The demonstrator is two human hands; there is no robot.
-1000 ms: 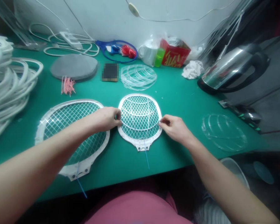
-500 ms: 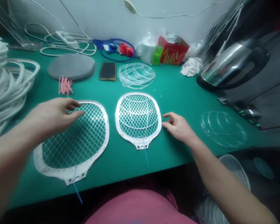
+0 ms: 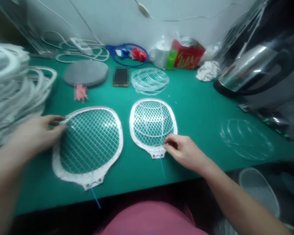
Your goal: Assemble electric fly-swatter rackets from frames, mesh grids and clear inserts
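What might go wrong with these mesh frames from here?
On the left mesh frame, the blue strand seems to overhang the green table, so the pink clothing could snag it. The right hand is close to the thin strand of the right mesh frame; a slip might bend it.

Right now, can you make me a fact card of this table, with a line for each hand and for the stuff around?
Left hand: fingertips at the upper left rim of the left mesh frame
Right hand: fingertips at the lower right rim of the right mesh frame
Near end of left frame: thin blue strip sticking out
Beyond the frames: grey pad, pink bundle, red box
Far left: heap of white hoops
Far right: metal kettle
Unclear: how tightly either hand grips
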